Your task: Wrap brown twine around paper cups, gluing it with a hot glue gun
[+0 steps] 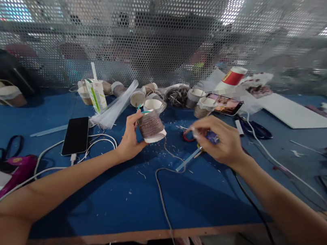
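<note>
My left hand (130, 137) is closed around a paper cup (151, 125) wrapped in grey-brown cord, with its white end bare at the bottom. A thin teal strip shows by my fingertips at the cup's upper rim. From the cup, loose cord (161, 192) trails over the table and off its front edge. My right hand (219, 138) has its fingers curled together; the tips are blurred, and what they hold is unclear. Beside them lie a red loop (188, 136) and a pale translucent strip (190, 159). A purple-blue object (212, 137) is partly hidden under the hand.
Several cord-wrapped cups (137, 98) crowd the back, beside a drink carton (97, 96). A phone (75, 136) on a white cable lies left, another phone (225, 103) right. Magenta glue guns (20, 172) lie at both sides. Perforated metal (149, 30) stands behind the blue table.
</note>
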Motion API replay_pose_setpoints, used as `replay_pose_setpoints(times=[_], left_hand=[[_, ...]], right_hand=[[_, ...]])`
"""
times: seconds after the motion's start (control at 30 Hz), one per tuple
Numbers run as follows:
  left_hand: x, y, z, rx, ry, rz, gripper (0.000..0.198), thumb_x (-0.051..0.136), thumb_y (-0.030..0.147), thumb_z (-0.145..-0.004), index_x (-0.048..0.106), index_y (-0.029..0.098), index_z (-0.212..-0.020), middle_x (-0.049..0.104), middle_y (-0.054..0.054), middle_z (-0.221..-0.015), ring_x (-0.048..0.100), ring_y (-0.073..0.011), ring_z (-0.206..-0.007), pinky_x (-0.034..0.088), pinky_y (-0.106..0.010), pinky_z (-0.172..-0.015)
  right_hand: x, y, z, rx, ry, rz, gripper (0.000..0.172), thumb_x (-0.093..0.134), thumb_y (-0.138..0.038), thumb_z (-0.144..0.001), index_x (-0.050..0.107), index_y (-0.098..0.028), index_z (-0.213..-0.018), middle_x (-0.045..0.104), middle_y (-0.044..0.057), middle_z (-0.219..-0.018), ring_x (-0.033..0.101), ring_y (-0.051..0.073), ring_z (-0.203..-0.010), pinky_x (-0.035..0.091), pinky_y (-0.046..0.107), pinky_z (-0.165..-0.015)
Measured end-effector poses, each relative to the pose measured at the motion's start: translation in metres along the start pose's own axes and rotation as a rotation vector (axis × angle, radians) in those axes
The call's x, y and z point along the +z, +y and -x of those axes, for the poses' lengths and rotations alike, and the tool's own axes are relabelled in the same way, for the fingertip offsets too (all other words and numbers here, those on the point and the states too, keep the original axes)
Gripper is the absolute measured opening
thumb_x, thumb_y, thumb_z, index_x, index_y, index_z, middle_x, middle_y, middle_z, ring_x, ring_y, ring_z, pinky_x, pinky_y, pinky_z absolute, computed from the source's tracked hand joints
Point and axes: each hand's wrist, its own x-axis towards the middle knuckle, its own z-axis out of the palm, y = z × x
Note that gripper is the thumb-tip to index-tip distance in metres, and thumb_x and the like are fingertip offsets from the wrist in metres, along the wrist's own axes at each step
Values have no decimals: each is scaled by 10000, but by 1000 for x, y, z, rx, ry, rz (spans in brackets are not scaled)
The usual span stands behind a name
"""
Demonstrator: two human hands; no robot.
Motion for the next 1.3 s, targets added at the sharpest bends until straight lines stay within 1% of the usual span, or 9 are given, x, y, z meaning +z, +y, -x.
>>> replay_pose_setpoints(times=[0.13,0.2,0.43,0.57,0.73,0.9,1.03,1.17,1.3], left_hand=[[-2,0,-1,61,-97,66,774,738,349,-838,243,303,-1431,417,-169,-1479,325,-362,-1499,283,-642,-1219],[-3,2,-2,73,-140,85,788,753,354,-825,250,299,-1430,412,-175,-1506,323,-363,-1503,266,-645,-1224],[-9,10,-5,-17,-189,-45,876,821,412,-725,333,219,-1426,478,-196,-1440,470,-364,-1391,424,-592,-1151],[-11,17,-6,-51,-164,-156,781,817,297,-710,412,227,-1373,581,-129,-1289,582,-308,-1246,520,-525,-1063],[-7,17,-6,-5,-82,-205,684,773,225,-762,420,222,-1348,542,-142,-1339,538,-303,-1315,511,-503,-1077],[0,10,-4,95,-73,-97,658,756,280,-794,395,199,-1337,521,-158,-1332,535,-297,-1333,498,-499,-1100],[1,6,-1,24,-16,-40,704,741,447,-807,358,225,-1355,479,-150,-1355,518,-296,-1332,480,-504,-1114],[-1,2,2,-50,135,82,811,654,672,-792,218,335,-1387,415,-96,-1382,495,-264,-1333,495,-474,-1101],[-2,-4,0,-137,241,143,716,634,672,-808,248,379,-1334,405,-71,-1383,501,-261,-1318,492,-489,-1115]], right_hand=[[20,5,-10,76,-245,45,867,693,-349,-831,204,-220,-1535,379,194,-1549,412,364,-1407,441,568,-1095],[30,5,-15,106,-368,-26,934,673,-344,-840,93,-232,-1563,287,171,-1610,317,353,-1474,365,566,-1170],[44,8,-22,238,-441,-58,856,666,-256,-814,180,-180,-1515,417,190,-1521,391,358,-1422,366,569,-1171],[32,4,-9,330,-411,145,937,667,-333,-839,76,-170,-1547,266,221,-1599,327,395,-1457,357,608,-1164],[-8,-1,33,745,-429,572,744,612,-627,-808,495,1,-1189,442,433,-1315,462,608,-1227,441,766,-876],[-31,6,59,876,-723,390,373,625,-538,-788,522,-179,-813,575,168,-924,634,380,-941,554,510,-793],[-19,13,66,865,-588,497,205,643,-309,-724,519,-175,-819,561,134,-876,634,319,-807,547,442,-708],[-8,20,71,934,-473,563,233,581,-323,-782,543,-131,-909,565,169,-875,606,276,-619,505,431,-575],[-14,29,70,872,-210,587,224,568,-356,-795,551,-161,-904,591,188,-892,632,360,-833,528,501,-720]])
